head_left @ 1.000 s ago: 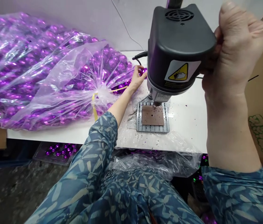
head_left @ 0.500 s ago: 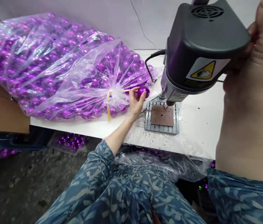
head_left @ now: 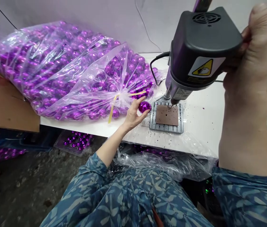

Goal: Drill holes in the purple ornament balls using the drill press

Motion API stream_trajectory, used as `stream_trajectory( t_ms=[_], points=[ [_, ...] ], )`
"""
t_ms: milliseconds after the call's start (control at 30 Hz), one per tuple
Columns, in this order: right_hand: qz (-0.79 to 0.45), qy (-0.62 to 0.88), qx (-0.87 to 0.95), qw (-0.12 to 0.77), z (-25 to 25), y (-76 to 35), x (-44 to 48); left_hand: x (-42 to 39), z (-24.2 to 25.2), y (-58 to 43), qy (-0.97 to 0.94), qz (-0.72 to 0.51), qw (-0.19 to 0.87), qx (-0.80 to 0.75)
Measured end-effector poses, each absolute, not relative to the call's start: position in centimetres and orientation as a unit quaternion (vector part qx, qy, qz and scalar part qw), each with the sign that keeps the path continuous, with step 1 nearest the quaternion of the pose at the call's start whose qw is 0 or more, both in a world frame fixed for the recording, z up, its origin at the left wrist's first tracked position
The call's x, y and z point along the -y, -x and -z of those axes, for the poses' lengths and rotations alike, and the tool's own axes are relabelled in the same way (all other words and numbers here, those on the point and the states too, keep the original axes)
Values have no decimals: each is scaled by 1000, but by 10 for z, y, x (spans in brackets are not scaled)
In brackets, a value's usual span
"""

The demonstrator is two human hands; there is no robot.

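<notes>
Between the thumb and fingers of my left hand is a shiny purple ball, just left of the metal base plate. A brown board with a small dark hole lies on that plate, dark crumbs around it. Above it hangs the black drill press head with a yellow warning sticker. My right hand is raised at the right side of the drill head; its fingers are mostly hidden behind the head, and what they hold cannot be made out.
A large clear bag full of purple balls, tied with yellow ribbon, fills the left of the white table. A cardboard box is at the left. Below are a tray of purple balls and clear plastic film.
My left hand has moved slightly down and left with the purple ball, its thumb and fingers more spread. The whole view has shifted a little; my right hand stays beside the drill head.
</notes>
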State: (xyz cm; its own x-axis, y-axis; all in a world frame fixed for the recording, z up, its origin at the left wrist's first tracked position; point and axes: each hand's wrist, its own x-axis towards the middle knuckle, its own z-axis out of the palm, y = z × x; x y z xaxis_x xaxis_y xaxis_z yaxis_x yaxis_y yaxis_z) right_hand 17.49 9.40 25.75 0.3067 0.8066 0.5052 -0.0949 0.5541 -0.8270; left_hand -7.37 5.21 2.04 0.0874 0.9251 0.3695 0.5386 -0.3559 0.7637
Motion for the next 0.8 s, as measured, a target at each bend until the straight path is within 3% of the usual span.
stream_trajectory(
  t_ms=[100,300,500,667,800],
  points=[
    [-296,374,452,754,-257,-174,-96,-69,-34,72,-746,-346,160,-546],
    [-300,378,465,743,-254,-177,-100,-60,-25,100,-686,-115,189,-693],
    [-281,363,497,737,-250,-180,-101,-34,-31,137,-686,-92,188,-697],
    [-290,349,451,769,-249,-177,-105,-45,-37,102,-753,-121,115,-637],
    [-293,357,436,772,-252,-174,-103,-68,-32,72,-733,-117,212,-635]
  ],
)
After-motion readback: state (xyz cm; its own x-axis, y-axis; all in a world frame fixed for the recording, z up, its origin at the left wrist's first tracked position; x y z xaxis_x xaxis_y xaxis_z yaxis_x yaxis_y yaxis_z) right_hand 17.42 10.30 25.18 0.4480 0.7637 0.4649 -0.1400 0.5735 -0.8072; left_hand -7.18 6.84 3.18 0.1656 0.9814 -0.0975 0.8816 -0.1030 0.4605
